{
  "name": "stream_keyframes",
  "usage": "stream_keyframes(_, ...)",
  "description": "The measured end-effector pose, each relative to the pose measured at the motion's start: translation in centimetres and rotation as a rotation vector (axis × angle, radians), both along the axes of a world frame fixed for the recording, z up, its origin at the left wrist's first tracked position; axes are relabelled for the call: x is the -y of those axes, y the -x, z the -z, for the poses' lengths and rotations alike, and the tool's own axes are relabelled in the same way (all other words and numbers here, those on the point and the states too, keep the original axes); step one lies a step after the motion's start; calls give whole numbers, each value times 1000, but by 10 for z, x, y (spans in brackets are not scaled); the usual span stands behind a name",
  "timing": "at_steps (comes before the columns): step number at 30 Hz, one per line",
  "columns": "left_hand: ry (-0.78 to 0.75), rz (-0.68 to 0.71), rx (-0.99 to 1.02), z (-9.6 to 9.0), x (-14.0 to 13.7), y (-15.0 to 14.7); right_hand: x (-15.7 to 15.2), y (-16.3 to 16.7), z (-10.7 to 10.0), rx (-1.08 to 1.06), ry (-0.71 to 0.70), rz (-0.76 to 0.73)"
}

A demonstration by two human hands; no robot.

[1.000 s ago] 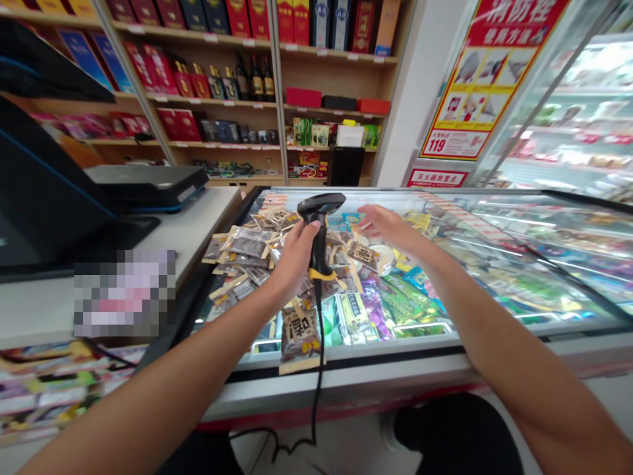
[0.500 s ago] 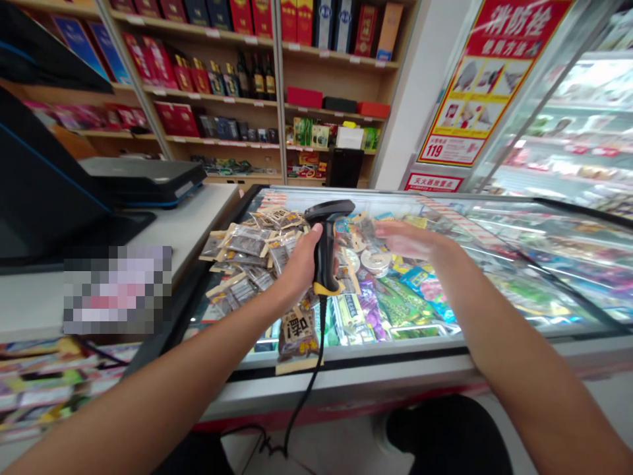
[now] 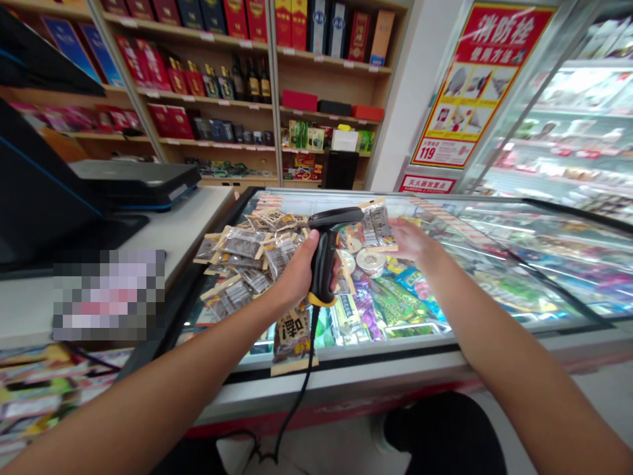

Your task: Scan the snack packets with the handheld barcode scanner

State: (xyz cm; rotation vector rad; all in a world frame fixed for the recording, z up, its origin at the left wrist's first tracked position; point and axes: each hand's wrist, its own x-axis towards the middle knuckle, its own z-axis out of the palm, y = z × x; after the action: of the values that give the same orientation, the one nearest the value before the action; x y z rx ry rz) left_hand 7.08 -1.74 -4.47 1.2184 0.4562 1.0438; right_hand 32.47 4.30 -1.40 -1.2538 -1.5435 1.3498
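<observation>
My left hand (image 3: 300, 267) is closed around the handle of a black and yellow barcode scanner (image 3: 324, 264), its head pointing right and its cable hanging down. My right hand (image 3: 408, 239) grips the right edge of a snack packet (image 3: 376, 225), held up just in front of the scanner head with its printed back toward me. A pile of similar brown and cream snack packets (image 3: 242, 244) lies left of the scanner on the glass top of a freezer (image 3: 445, 254). One more packet (image 3: 293, 340) lies at the freezer's near edge.
On the left counter (image 3: 208, 204) stand a black screen (image 3: 44, 178) and a flat weighing scale (image 3: 143, 178). Colourful frozen goods (image 3: 400, 297) show through the glass. Shelves (image 3: 212, 102) of boxes and bottles stand behind. The scanner cable (image 3: 301, 389) loops toward the floor.
The packet in my right hand was blurred and tilted; now it is upright and sharp before the scanner head. The left hand still holds the scanner, and the view has shifted slightly.
</observation>
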Motion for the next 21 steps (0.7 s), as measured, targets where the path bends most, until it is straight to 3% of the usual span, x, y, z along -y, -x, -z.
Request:
stream_keyframes(7, -19, -10, 2, 1, -3, 0, -3, -3, 4, 87, -14, -15)
stream_keyframes(11, -10, -66, 13, -7, 1, 1, -20, -22, 10, 227, -157, -100)
stream_keyframes(14, 25, -170, 55, -18, 4, 2, -37, -47, 18, 691, -229, 111)
stream_keyframes(17, 91, -257, 112, -25, 5, 4, -49, -72, 27, 1118, -151, 389)
stream_keyframes(19, 120, -282, 138, -27, 4, 5, -53, -80, 32, 1195, -102, 452)
stream_keyframes(21, 129, -285, 145, -26, 2, 5, -55, -77, 37, 1213, -151, 481)
